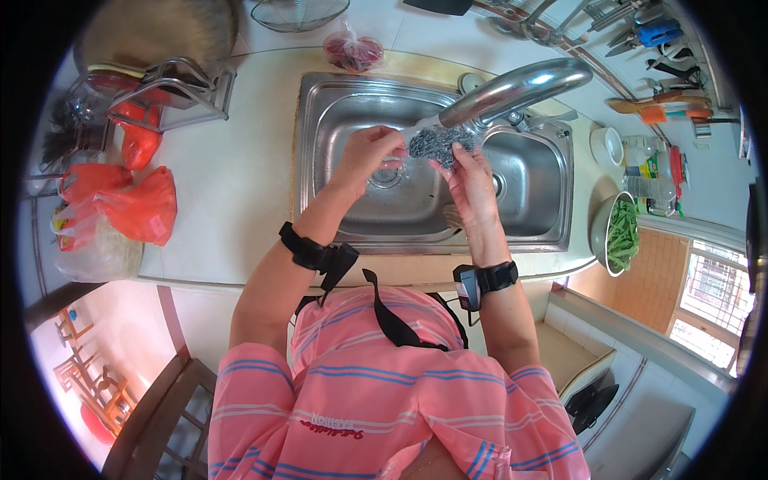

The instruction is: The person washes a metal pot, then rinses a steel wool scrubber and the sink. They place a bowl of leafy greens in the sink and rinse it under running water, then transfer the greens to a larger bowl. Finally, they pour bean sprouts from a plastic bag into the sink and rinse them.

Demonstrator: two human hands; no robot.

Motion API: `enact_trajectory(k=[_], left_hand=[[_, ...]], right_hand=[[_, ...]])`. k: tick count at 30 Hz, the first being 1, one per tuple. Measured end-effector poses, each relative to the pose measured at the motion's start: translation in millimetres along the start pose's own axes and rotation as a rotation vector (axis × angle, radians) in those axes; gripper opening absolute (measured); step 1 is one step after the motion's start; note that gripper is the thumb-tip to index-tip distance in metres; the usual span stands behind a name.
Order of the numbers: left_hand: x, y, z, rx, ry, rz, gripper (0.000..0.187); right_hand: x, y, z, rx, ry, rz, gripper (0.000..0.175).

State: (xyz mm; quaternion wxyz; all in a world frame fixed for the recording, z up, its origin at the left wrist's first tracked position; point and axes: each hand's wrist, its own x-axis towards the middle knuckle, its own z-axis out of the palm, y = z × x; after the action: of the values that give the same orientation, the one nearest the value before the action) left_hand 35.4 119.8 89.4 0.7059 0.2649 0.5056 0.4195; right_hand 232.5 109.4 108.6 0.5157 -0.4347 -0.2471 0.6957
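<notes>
A dark grey metal-wire scourer (441,145) is held up just below the mouth of the curved steel tap (522,90). My right hand (471,171) grips its right side, the thumb on top and the fingers beneath. To its left, my left hand (375,150) has curled fingers, with the thumb close to the forefinger. Whether something thin is pinched there cannot be made out. A clear streak, apparently water, shows between the tap mouth and the left fingertips. Both hands are over the double-bowl stainless-steel sink (408,216), whose left drain (385,178) lies below the left hand.
At the right stands a metal bowl of cut green vegetables (623,234), near a white bowl (607,147). Red plastic bags (138,204) and a metal rack (186,99) occupy the left counter. Behind the sink sits a bagged red item (354,51). Utensils (660,33) hang on the wall.
</notes>
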Motion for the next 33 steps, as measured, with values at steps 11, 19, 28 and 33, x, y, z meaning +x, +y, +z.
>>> enact_trajectory(k=[11, 19, 28, 33], left_hand=[[25, 3, 22, 0.213, -0.016, 0.205, 0.033], [10, -16, 4, -0.204, -0.107, -0.006, 0.048], [9, -43, -3, -0.739, -0.204, -0.23, 0.038], [9, -47, -3, -0.695, -0.168, -0.209, 0.044]], right_hand=[[13, -13, -7, 0.047, 0.064, 0.04, 0.023], [19, 12, 9, -0.152, -0.06, 0.029, 0.031], [31, 31, -17, 0.23, -0.009, 0.423, 0.017], [32, 37, -19, 0.148, 0.011, 0.4, 0.02]])
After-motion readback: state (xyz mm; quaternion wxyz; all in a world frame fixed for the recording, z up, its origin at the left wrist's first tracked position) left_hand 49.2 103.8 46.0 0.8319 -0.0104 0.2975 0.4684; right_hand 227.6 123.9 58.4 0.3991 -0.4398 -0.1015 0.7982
